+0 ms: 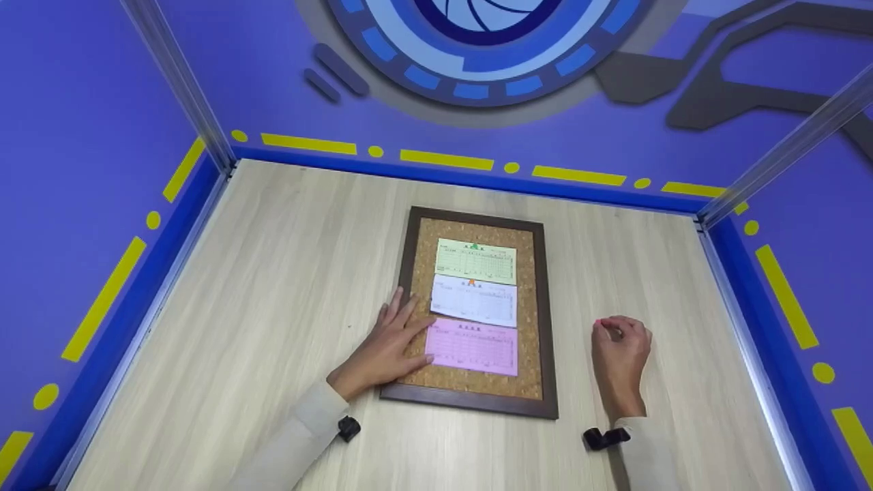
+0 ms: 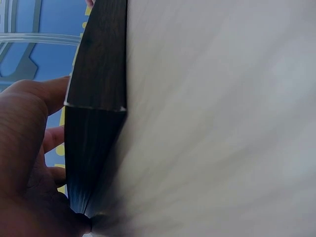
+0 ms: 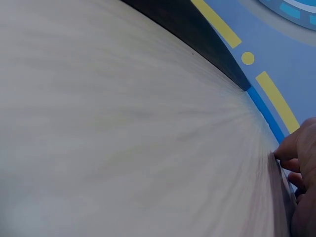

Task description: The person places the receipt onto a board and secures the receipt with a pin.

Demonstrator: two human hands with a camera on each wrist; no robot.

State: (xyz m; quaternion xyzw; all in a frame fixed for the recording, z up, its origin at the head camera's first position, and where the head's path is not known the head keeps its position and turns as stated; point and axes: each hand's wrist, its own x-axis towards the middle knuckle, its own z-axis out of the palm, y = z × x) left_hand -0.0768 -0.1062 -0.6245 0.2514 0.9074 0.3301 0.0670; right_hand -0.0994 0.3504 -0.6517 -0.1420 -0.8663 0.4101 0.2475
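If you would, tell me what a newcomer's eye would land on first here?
A dark-framed cork board lies mid-table, with green, white and pink slips stacked down it. The left hand rests flat on its left edge; the right hand, right of the board, pinches something small and pink.

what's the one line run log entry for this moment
left hand: flat on cork board beside pink slip | right hand: pinching pink pin | green, white slips: pinned

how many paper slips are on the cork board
3, in one column on the cork board: a green slip at the top, a white slip in the middle, a pink slip at the bottom, its left edge by the left hand. None seems hidden.
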